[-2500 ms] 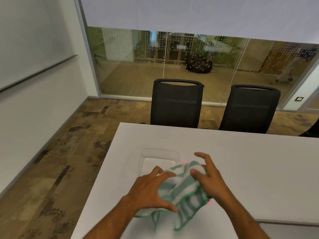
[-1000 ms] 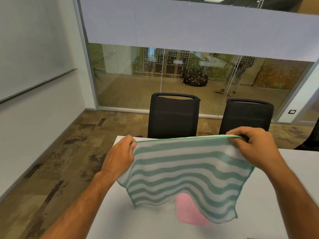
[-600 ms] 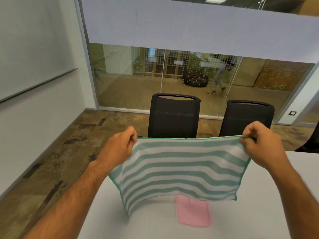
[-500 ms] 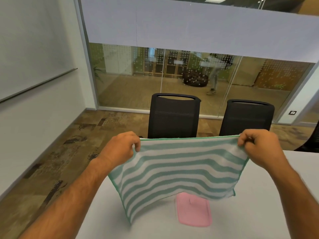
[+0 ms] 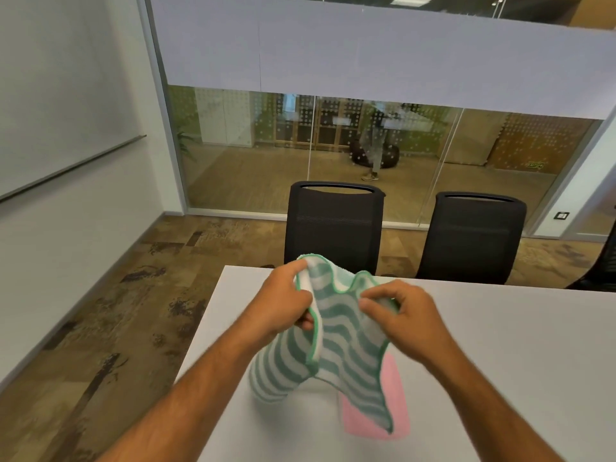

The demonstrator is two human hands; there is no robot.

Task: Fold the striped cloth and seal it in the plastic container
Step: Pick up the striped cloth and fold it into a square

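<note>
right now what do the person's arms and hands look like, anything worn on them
Both forearms are bare up to the frame's lower edge: no sleeves show. The left hand and right hand wear no gloves, and no watch, bracelet or ring is visible.

Two bare forearms (no sleeves, no jewellery).

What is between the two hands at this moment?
In the head view, only the striped cloth lies between the left hand and the right hand. Both pinch its top edge, and it hangs bunched above the table.
</note>
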